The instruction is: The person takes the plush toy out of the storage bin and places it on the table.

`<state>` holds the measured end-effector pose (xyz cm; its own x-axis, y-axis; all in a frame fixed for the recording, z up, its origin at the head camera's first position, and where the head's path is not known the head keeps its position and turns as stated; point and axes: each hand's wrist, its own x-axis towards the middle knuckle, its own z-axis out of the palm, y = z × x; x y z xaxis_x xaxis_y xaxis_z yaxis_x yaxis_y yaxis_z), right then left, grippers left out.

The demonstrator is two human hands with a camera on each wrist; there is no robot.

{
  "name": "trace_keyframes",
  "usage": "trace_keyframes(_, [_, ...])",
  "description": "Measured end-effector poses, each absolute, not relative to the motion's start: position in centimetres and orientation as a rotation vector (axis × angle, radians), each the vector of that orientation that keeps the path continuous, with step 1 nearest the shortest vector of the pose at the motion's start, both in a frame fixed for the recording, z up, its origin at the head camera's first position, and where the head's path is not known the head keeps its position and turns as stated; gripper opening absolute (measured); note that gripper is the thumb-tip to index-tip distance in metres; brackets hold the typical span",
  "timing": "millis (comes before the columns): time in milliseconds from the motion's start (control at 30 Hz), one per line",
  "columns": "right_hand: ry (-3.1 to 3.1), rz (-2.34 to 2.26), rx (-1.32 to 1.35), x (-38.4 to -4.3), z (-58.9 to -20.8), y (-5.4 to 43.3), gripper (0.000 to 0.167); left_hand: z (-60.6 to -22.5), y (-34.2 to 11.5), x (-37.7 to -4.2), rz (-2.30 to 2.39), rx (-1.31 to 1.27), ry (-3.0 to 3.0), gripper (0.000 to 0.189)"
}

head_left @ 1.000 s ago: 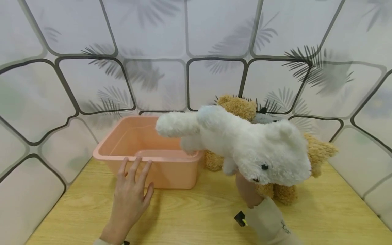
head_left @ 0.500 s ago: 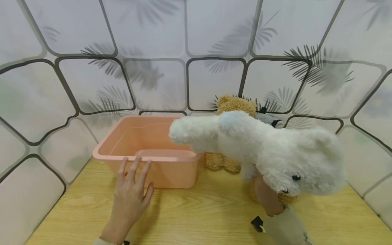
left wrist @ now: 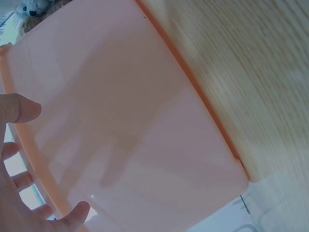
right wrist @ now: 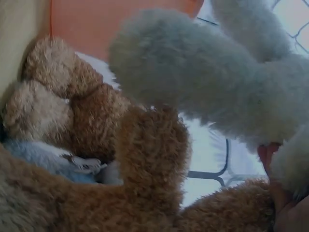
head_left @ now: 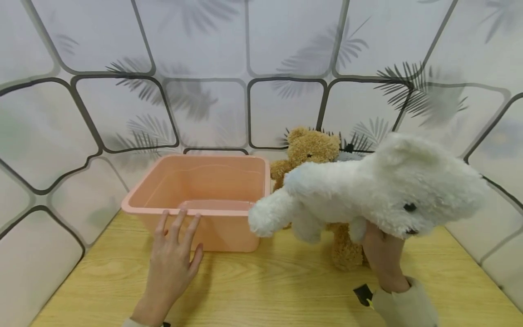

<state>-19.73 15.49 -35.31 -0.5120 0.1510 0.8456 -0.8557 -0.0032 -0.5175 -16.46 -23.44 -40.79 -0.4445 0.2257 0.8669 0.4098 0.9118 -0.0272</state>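
Note:
My right hand [head_left: 384,256] grips a white plush animal [head_left: 339,190] from below, near its neck. The plush lies sideways in the air, head to the right and hind legs to the left, just in front of the right corner of a pink plastic bin [head_left: 233,231]. In the right wrist view, fingertips [right wrist: 268,157] show against the white fur; the rest of the grip is hidden. My left hand [head_left: 171,259] rests its extended fingers on the bin's front rim. The left wrist view shows the thumb [left wrist: 24,109] outside the bin wall.
A tan teddy bear [head_left: 312,145] sits right of the bin. Another tan plush [head_left: 346,247] stands nearer, mostly hidden behind the white one. Part of a grey plush [head_left: 347,156] shows between them. Everything stands on a wood-grain table [head_left: 253,290] before a patterned curtain [head_left: 286,45].
The white plush has moved right with my right hand, and its head has risen. Its hind legs have left the space over the bin and dropped lower. My left hand has stayed still.

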Motion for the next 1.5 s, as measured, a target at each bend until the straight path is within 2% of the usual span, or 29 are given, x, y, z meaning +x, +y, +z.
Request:
trace_keyframes(33, [-1.584, 1.437, 0.647, -19.6, -35.0, 15.4, 0.01, -40.8, -23.4, -16.5, -0.224, -0.455, -2.052, 0.053])
trace_keyframes(133, [-1.68, 1.195, 0.557, -19.4, -34.2, 15.2, 0.025, -40.8, -23.4, -16.4, -0.225, -0.453, -2.057, 0.054])
trace_keyframes(233, [-1.68, 1.092, 0.571, -19.4, -33.6, 15.3, 0.027, -40.9, -23.3, -16.4, -0.235, -0.452, -2.063, 0.054])
trace_keyframes(400, [-1.685, 0.966, 0.628, -19.3, -32.9, 15.9, 0.02, -40.8, -23.4, -16.3, -0.223, -0.445, -2.072, 0.053])
trace_keyframes(500, [-1.732, 0.909, 0.687, -19.3, -33.0, 16.0, 0.024, -40.8, -23.4, -16.3, -0.221, -0.447, -2.071, 0.053])
trace_keyframes(633, [-1.834, 0.899, 0.742, -19.2, -33.8, 15.7, 0.032, -40.8, -23.5, -16.3, -0.223, -0.447, -2.066, 0.053])
trace_keyframes(800, [-1.943, 0.95, 0.74, -19.4, -35.1, 14.8, 0.033, -40.9, -23.5, -16.3, -0.22, -0.449, -2.067, 0.054])
trace_keyframes(1500, [-2.056, 0.837, 0.66, -21.1, -37.1, 13.9, 0.027, -40.8, -23.7, -16.5, -0.234, -0.478, -2.068, 0.054])
